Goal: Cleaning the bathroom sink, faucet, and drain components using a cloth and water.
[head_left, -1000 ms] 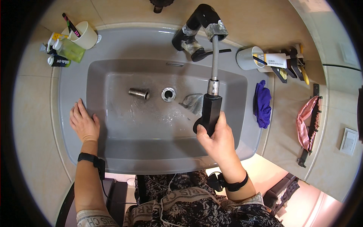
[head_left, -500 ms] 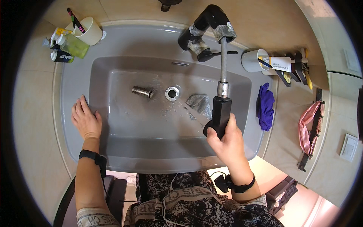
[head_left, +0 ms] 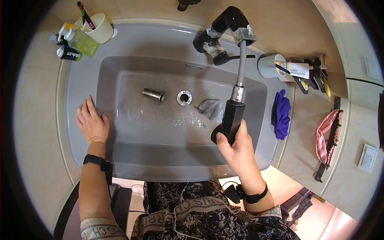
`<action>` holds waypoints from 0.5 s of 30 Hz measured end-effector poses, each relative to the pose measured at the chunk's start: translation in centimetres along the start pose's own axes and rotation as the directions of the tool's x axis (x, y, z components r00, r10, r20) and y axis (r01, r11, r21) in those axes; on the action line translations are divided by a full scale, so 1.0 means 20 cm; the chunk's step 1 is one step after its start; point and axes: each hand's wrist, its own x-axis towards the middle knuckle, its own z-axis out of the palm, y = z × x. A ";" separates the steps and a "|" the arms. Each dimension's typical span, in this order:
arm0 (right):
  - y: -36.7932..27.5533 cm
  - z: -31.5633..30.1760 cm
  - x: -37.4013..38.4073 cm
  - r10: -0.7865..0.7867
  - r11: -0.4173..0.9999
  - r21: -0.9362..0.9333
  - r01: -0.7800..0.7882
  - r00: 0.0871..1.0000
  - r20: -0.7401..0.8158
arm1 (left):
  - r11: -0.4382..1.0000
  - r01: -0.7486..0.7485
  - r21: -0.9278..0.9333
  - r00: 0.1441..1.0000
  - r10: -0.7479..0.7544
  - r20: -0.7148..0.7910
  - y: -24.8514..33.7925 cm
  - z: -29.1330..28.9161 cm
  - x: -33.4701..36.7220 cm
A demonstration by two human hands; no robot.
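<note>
My right hand is wrapped round the black pull-out tap sprayer, held above the right part of the grey sink. From its metal collar, a grey hose runs up to the black tap. My left hand lies flat on the sink's left rim, fingers stretched. In the basin, a metal drain strainer tube lies on its side, left of the round drain hole ring. A crumpled grey cloth rests right of the drain. Water droplets splash on the basin floor below them.
At the back left stand a white cup with toothbrushes and a green bottle. Another white cup stands at the back right. A purple cloth lies on the right rim; a pink band hangs on a rail beyond.
The sprayer has swung slightly left and tilted more. A water stream seen earlier below its head no longer shows clearly, and splashes spread over the basin floor. My left hand stays put.
</note>
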 end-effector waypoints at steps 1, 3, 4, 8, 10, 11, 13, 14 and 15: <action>0.00 0.01 0.00 -0.004 0.999 0.035 0.004 1.000 0.001 | 1.000 0.001 -0.002 1.000 -0.001 0.000 0.00 0.00 0.00; -0.01 0.04 -0.01 -0.008 0.998 0.068 0.008 1.000 0.003 | 1.000 0.002 -0.003 1.000 -0.002 0.000 -0.01 0.00 0.00; -0.01 0.05 -0.01 -0.018 0.997 0.072 0.019 1.000 -0.015 | 1.000 0.000 -0.006 1.000 0.000 -0.001 0.00 0.00 0.00; 0.01 0.09 0.00 -0.074 0.997 0.014 0.076 0.993 -0.093 | 1.000 -0.004 -0.005 1.000 0.004 0.004 0.01 -0.01 0.01; 0.01 0.05 0.01 -0.054 0.991 -0.132 0.040 0.993 -0.107 | 1.000 -0.003 -0.011 1.000 0.003 0.010 0.00 -0.01 0.00; 0.00 0.02 0.01 -0.040 0.974 -0.226 0.012 0.992 -0.120 | 1.000 0.003 -0.006 1.000 -0.003 0.013 -0.01 -0.01 0.00; 0.02 -0.05 0.01 -0.058 0.935 -0.354 0.004 0.988 -0.144 | 1.000 -0.005 -0.018 1.000 0.005 -0.012 -0.01 0.00 0.00; 0.01 -0.08 0.01 -0.088 0.907 -0.421 0.015 0.984 -0.155 | 1.000 0.002 -0.009 1.000 -0.002 -0.008 -0.01 0.00 0.00; 0.00 -0.12 0.01 -0.118 0.873 -0.488 0.021 0.979 -0.168 | 1.000 -0.002 -0.024 1.000 0.002 -0.017 0.00 0.01 0.00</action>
